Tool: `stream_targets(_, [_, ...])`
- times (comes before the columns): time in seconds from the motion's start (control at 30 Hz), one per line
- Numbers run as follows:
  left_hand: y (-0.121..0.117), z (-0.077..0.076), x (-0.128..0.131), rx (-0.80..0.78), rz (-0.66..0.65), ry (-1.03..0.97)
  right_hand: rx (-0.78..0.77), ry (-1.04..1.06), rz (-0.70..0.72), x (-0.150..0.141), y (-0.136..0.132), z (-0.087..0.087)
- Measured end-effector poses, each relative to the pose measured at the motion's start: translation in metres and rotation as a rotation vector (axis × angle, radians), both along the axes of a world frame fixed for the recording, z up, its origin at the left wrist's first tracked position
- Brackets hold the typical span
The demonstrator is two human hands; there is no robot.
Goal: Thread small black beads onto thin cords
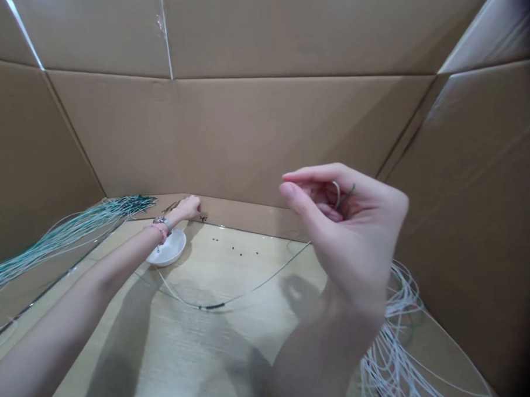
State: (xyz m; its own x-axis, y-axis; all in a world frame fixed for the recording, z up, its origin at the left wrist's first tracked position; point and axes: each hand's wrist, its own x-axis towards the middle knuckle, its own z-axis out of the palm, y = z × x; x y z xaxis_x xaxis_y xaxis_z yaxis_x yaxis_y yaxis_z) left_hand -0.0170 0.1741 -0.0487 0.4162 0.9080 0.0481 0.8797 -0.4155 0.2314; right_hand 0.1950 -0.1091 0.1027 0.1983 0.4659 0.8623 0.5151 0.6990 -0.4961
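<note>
Right hand (348, 230) closest to the lens, raised, fingers curled around a small loop of thin grey wire (337, 194), thumb alongside. That same wire trailing down across a pale wood tabletop (259, 275), a short black sleeve (212, 307) along its length. Tangled white wires (392, 357) heaped at lower right, just past the right wrist. Hands well apart, not touching. Left arm stretched toward the far edge of the table, pink string bracelet (160, 230) and metal bracelet (162, 222) at the wrist. Left hand (187, 209) low at that edge, fingers mostly hidden, any pinch impossible to tell. White shallow dish (168, 249) just under the wrist. Small black beads (232, 249) scattered on the wood to its right. Green-and-white wire bundle (68, 230) off to the left. Cardboard walls (244, 135) rising behind everything.
</note>
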Motion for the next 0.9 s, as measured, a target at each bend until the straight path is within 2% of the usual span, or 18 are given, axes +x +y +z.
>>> stream_targets(0.23, [0.010,-0.004,-0.001,-0.077,0.062,0.218,0.004,0.026,0.028,0.005,0.011,-0.001])
stream_targets(0.5, [0.010,-0.007,0.007,-0.087,0.072,0.228,0.007,0.019,-0.006,0.007,0.016,-0.002])
stream_targets(0.7, [0.011,-0.008,0.004,-0.050,0.028,0.057,-0.005,0.038,-0.013,0.007,0.018,-0.002])
stream_targets(0.8, [0.001,0.005,-0.009,0.028,0.007,-0.106,-0.018,0.032,-0.023,0.008,0.018,-0.002])
stream_targets(0.9, [-0.026,0.024,-0.040,0.158,0.033,-0.307,-0.019,0.042,-0.056,0.008,0.019,-0.001])
